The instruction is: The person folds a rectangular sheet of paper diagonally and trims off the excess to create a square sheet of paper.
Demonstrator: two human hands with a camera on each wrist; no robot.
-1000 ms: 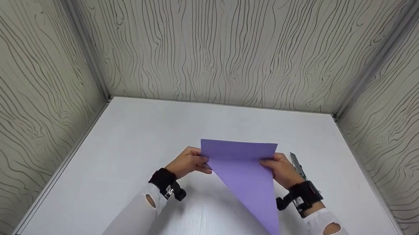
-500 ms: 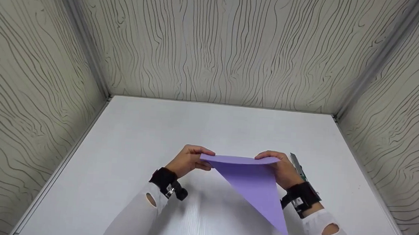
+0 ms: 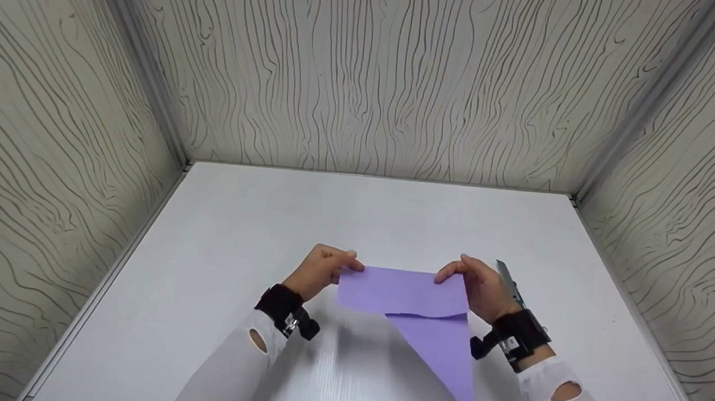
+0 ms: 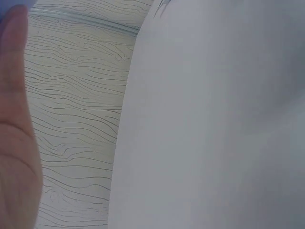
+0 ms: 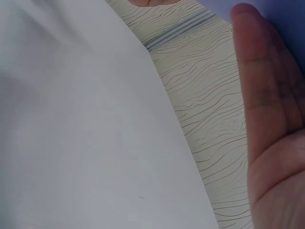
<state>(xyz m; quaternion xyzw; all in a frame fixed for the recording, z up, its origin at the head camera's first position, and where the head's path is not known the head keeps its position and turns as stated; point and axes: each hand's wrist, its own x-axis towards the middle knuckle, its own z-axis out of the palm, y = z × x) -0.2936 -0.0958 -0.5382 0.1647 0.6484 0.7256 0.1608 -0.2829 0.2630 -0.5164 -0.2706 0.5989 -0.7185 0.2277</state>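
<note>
A sheet of purple paper (image 3: 404, 292) is held up between both hands in the head view. Its upper strip is folded down toward me, and a triangular part hangs below, tapering to a point at lower right. My left hand (image 3: 320, 272) pinches the upper left corner of the strip. At the upper right, my right hand (image 3: 484, 290) grips the folded edge, index finger in front and palm turned partly inward. Beside that hand lies a utility knife (image 3: 508, 280), partly hidden by the wrist. In the right wrist view the paper (image 5: 281, 19) shows above the fingers.
The white table (image 3: 237, 217) carries the knife and shadows of the arms. Patterned panels (image 3: 366, 75) rise behind it and on both sides. Each wrist wears a black strap (image 3: 277, 308) with a small camera.
The paper's top strip, upright at first, has tipped forward and folded down over the hanging triangle. Both hands have shifted their fingers onto the top edge. The knife has stayed put.
</note>
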